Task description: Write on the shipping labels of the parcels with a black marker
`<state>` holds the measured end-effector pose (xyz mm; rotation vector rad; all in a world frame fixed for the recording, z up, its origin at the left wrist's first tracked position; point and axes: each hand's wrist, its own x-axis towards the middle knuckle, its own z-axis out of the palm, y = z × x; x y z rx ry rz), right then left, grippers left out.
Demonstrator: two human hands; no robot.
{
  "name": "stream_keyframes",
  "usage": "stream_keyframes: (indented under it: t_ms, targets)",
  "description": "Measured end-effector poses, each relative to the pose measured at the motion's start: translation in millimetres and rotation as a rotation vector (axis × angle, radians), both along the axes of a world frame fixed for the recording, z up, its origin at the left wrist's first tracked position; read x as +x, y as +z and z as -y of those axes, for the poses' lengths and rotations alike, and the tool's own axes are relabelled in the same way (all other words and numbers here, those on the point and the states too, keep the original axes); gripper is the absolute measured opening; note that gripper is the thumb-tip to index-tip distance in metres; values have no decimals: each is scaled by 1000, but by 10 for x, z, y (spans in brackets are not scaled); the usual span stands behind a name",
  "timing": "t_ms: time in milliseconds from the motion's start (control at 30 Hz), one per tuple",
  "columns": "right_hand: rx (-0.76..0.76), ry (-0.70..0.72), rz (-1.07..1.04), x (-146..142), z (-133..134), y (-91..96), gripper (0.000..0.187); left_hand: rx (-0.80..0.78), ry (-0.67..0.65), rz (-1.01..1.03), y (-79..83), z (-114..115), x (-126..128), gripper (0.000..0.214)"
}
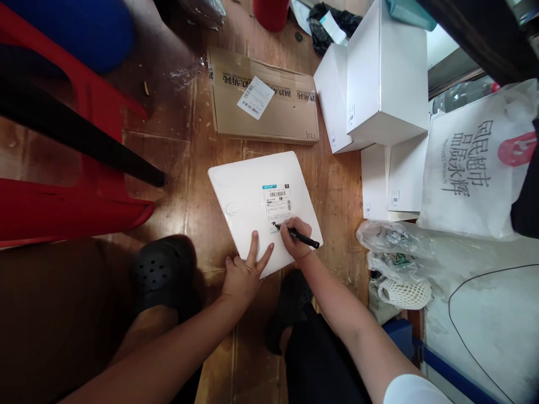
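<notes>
A flat white package (236, 188) lies tilted on the wooden floor between my feet. It bears a printed shipping label (278, 203) with barcodes and a blue strip at its top. My right hand (297, 234) grips a black marker pen (305, 240), its tip at the label's lower part, where a few black strokes show. My left hand (248, 269) rests with fingers spread on the package's near edge, nothing held in it. Just beyond the package lies a flat brown cardboard box (269, 124) with printed tape and a white label.
White boxes (368, 73) are stacked at the right. Near them sits a white printed shopping bag (446, 185), with clear plastic bags (391, 238) below it. A red plastic stool (90, 202) and a dark bar (138, 171) stand at the left. My dark clogs (158, 275) flank the package.
</notes>
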<state>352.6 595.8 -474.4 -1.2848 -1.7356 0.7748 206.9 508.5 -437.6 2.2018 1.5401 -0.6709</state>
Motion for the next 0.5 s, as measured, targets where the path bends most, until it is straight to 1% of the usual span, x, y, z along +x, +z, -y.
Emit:
stream_keyframes:
  t_ms: [67, 200, 400, 500]
  targets:
    - [-1, 10, 17, -4, -4, 9, 26, -12, 3, 5, 7, -5, 0, 81]
    - [3, -16, 21, -7, -10, 13, 26, -19, 17, 25, -5, -1, 0, 81]
    - [-14, 37, 5, 33, 0, -14, 27, 8, 22, 43, -53, 29, -6, 83]
    - [-7, 24, -6, 41, 11, -44, 25, 15, 25, 38, -59, 30, -5, 82]
